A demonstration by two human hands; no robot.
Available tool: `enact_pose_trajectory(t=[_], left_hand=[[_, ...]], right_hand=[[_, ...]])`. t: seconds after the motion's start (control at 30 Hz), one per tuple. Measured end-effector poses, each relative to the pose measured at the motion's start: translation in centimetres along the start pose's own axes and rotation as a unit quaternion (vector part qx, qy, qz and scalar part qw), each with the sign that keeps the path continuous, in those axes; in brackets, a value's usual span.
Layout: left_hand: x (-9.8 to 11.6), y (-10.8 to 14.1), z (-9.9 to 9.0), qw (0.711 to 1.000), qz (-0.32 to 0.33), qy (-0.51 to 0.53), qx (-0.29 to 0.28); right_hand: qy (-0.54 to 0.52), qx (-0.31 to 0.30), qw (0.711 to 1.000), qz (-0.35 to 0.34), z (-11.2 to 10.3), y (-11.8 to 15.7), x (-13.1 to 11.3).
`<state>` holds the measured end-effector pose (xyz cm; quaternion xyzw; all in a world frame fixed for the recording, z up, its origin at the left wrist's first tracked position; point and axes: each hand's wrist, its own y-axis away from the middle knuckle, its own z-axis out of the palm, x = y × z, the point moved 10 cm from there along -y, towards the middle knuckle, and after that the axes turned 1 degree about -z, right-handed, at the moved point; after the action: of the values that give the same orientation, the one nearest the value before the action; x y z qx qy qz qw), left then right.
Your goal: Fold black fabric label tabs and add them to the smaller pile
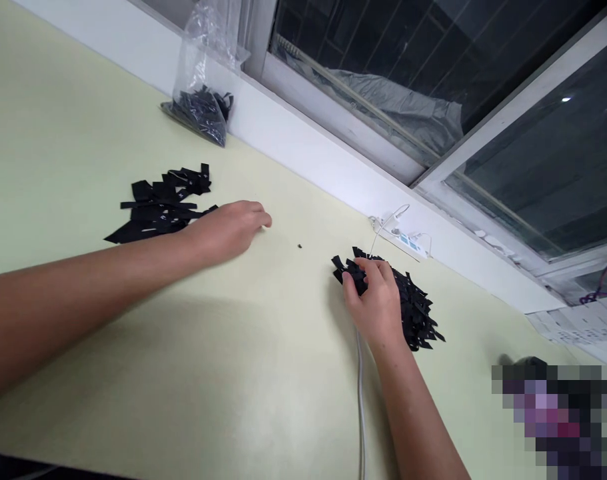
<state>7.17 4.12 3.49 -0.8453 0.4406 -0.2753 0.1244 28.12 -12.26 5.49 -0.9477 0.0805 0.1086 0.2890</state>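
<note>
Left hand (233, 229) curled, right hand (378, 303) half-open at black strips (417, 308)

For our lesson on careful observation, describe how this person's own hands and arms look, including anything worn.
The left hand and right hand are ungloved, with no rings visible. The left forearm and right forearm show no sleeve, watch or bracelet.

White power strip (409, 242) beside the low wall (303, 152) — pale cable (362, 400) — dark window (543, 153).
</note>
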Motion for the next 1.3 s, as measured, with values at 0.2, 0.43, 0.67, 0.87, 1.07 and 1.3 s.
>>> enact_pose_trajectory(t=[0.2,0.43,0.67,0.87,1.07,1.3], left_hand=[[4.8,0.9,-1.0,0.991,0.072,0.099,0.061],[6.2,2.4,3.3,0.883,-0.090,0.457,-0.055],[6.8,2.9,4.3,0.829,-0.128,0.536,-0.100],[6.4,2.7,4.2,0.826,-0.151,0.538,-0.081],[5.7,2.6,4.2,0.820,-0.181,0.540,-0.063],[5.3,2.5,4.1,0.821,-0.192,0.533,-0.074]], right_hand=[[-0.050,-0.007,0.998,-0.048,0.0,0.2,-2.3],[-0.255,-0.142,0.955,0.058,3.6,1.9,-4.1],[-0.487,-0.198,0.837,0.149,7.2,3.0,-4.6],[-0.472,-0.209,0.842,0.154,7.0,2.9,-4.4],[-0.460,-0.247,0.839,0.151,7.0,3.0,-4.6],[-0.370,-0.214,0.902,0.063,5.5,2.3,-4.9]])
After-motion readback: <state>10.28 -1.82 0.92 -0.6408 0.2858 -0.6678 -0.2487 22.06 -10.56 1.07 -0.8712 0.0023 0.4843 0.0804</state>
